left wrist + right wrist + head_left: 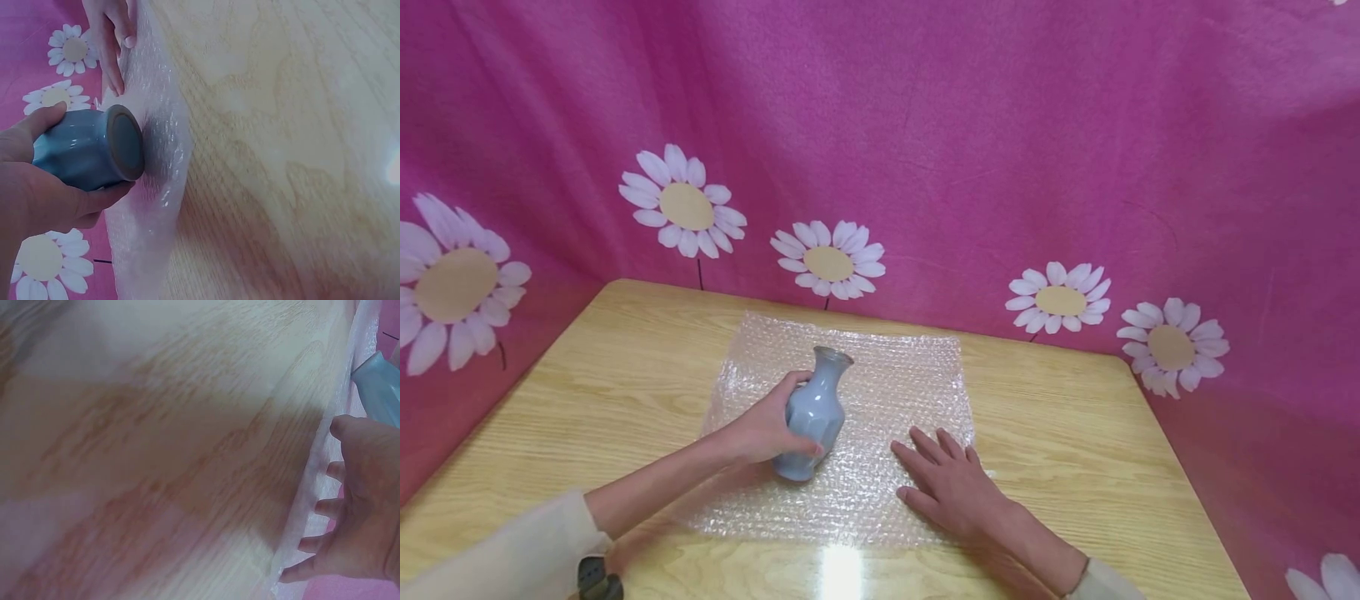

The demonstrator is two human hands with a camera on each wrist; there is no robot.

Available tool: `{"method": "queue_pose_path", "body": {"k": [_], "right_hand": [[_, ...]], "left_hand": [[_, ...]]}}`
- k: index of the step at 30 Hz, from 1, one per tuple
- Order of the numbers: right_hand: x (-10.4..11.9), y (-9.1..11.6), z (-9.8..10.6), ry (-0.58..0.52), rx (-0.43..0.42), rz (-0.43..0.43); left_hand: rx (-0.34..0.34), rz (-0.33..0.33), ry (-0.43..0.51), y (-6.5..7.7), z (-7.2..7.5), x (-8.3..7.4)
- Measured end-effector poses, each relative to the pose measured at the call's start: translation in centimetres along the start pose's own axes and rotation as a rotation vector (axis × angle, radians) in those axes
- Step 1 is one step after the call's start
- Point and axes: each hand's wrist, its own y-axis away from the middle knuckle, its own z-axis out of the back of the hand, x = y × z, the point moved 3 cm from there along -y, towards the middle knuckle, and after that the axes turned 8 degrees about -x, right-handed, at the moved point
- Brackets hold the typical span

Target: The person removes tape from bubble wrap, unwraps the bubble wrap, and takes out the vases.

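Observation:
A glossy blue-grey vase (817,408) with a narrow neck and flared rim tilts over a sheet of bubble wrap (880,383). My left hand (775,423) grips it around the body, thumb on the near side. In the left wrist view the vase's round base (127,142) faces the camera, and the left hand (56,194) wraps its body. Fingers spread, my right hand (951,487) rests on the right part of the bubble wrap. The right wrist view has that hand (369,500) at the sheet's edge, with part of the vase (380,387) beyond.
The bubble wrap lies flat on a light wooden table (1060,433). A pink cloth (925,150) printed with white daisies hangs behind the table and along its sides. A bright reflection shows near the front edge. A dark watch (597,577) is on the left wrist.

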Motion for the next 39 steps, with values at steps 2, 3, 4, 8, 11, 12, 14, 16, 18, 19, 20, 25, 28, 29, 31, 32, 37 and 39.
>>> {"method": "queue_pose_path", "body": {"k": [2,3,4,8,11,12,14,16,18,19,20,25,28,29,31,32,37,39], "right_hand": [[0.0,0.0,0.0,-0.001,0.001,-0.002],[0.0,0.0,0.0,-0.002,0.001,-0.004],[0.0,0.0,0.0,-0.002,0.0,-0.004],[0.0,0.0,0.0,0.002,-0.007,0.0],[0.0,0.0,0.0,0.004,-0.011,0.003],[0.0,0.0,0.0,0.004,-0.011,0.004],[0.0,0.0,-0.1,0.005,-0.01,0.003],[0.0,0.0,-0.1,0.006,-0.009,0.003],[0.0,0.0,-0.1,0.005,-0.007,-0.001],[0.0,0.0,-0.1,0.003,-0.006,-0.002],[0.0,0.0,-0.1,0.002,-0.005,-0.003],[0.0,0.0,-0.1,-0.007,0.003,-0.008],[0.0,0.0,-0.2,-0.01,0.004,-0.007],[0.0,0.0,-0.2,-0.011,0.004,-0.007],[0.0,0.0,-0.2,-0.011,0.0,-0.003],[0.0,0.0,-0.2,-0.009,-0.002,-0.001],[-0.1,0.0,-0.3,0.003,-0.01,0.002],[-0.1,0.0,-0.3,0.004,-0.009,0.003]], "left_hand": [[0.001,0.001,0.0,0.0,0.0,0.0],[0.001,0.003,0.002,0.0,0.0,0.0],[0.0,0.006,0.004,0.0,0.0,0.0],[-0.01,0.016,0.002,0.1,0.0,-0.1],[-0.028,0.024,-0.003,0.1,0.0,0.0],[-0.033,0.025,-0.005,0.1,0.0,0.0],[-0.045,0.029,-0.013,0.2,0.1,0.1],[-0.051,0.029,-0.019,0.2,0.3,0.1],[-0.058,0.025,-0.023,0.1,0.5,0.0],[-0.063,0.024,-0.025,0.0,0.6,0.0],[-0.069,0.023,-0.026,-0.1,0.8,-0.1],[-0.089,0.018,-0.025,-0.5,1.5,-0.6],[-0.099,0.006,-0.012,-0.7,2.1,-0.8],[-0.101,0.002,-0.004,-0.8,2.3,-0.8],[-0.112,-0.014,-0.003,-0.9,2.8,-0.8],[-0.119,-0.019,-0.006,-1.0,3.0,-0.8],[-0.166,-0.045,-0.014,-1.5,4.0,-0.6],[-0.19,-0.041,-0.014,-1.6,4.3,-0.3]]}}
